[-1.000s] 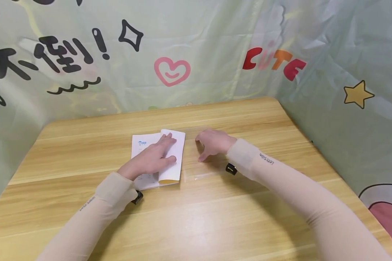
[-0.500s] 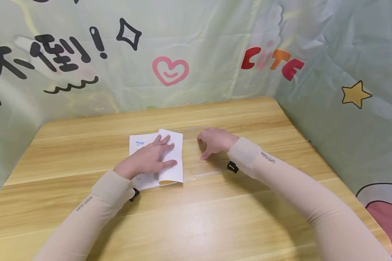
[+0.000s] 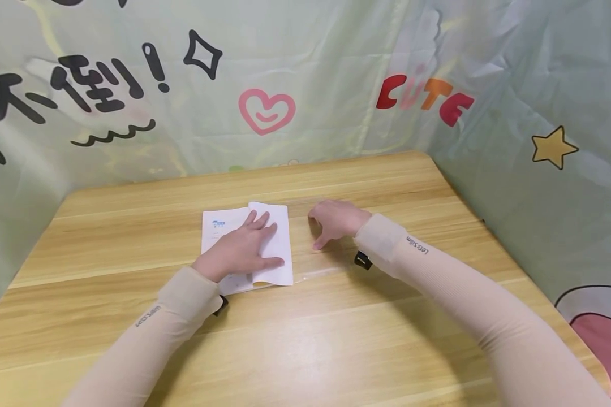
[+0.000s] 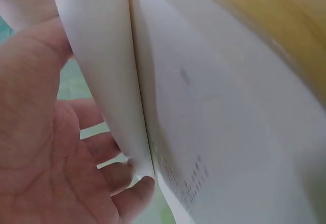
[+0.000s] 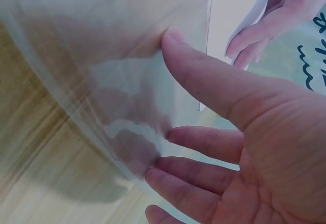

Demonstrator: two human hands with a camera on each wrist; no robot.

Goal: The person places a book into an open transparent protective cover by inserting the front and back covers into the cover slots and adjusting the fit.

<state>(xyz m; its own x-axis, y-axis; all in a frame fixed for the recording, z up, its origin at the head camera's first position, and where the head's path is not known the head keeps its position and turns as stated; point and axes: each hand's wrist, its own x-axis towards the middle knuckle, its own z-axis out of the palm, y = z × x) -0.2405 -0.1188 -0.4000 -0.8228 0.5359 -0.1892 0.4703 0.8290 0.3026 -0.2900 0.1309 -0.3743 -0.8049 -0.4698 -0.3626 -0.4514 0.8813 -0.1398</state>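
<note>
A thin white booklet point(image 3: 211, 237) with small blue and black print lies on the table, a white leaf point(image 3: 279, 271) folded over its right part. My left hand point(image 3: 240, 247) rests on that leaf with spread, fairly straight fingers. The left wrist view shows the leaf point(image 4: 97, 46) curving upward, its inner side orange. Right of the booklet lies a clear plastic sheet point(image 3: 302, 263), hard to make out from above. My right hand point(image 3: 338, 220) touches it with thumb and fingertips apart. Through the plastic point(image 5: 127, 15), shadowy finger reflections show in the right wrist view.
The wooden table point(image 3: 107, 339) has rounded corners. Behind it and to the right hangs a pale green printed cloth point(image 3: 331, 102) with lettering, a heart and a star. A small black wrist device point(image 3: 363, 260) sits under the right cuff.
My left hand has shifted slightly right over the folded leaf. The leaf's right edge lies further right, and less orange shows at its lower end. The right hand has barely moved.
</note>
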